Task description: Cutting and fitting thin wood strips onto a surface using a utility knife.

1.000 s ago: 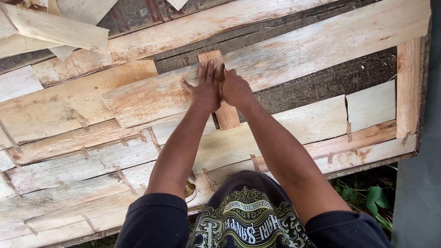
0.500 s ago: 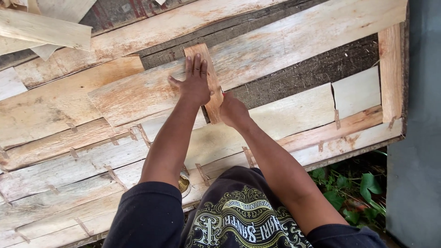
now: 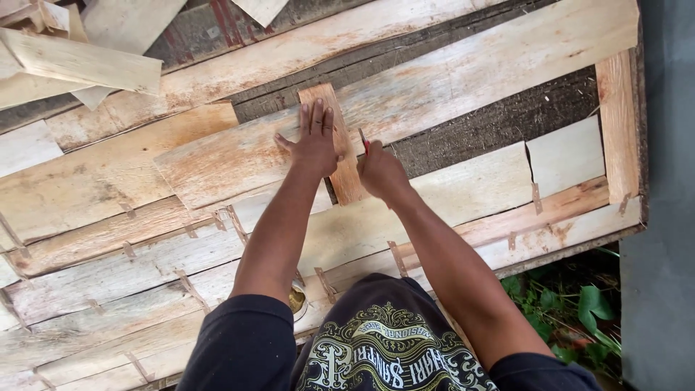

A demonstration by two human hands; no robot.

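Daylight; green plants (image 3: pixel 579 311) on the ground beside a grey wall (image 3: pixel 666 217).

No packages, labels, signs or screens in view

Only a cream-and-gold ornamental printed emblem (image 3: pixel 391 355) shows, on the person's dark shirt at the bottom edge.

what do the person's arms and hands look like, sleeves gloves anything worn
Both arms are bare from above the elbow down. The left hand and right hand wear no gloves, and no ring, watch or bracelet shows. Short dark navy sleeves cover the upper arms. They belong to a dark T-shirt with an ornate pale gold and white printed design on the front.
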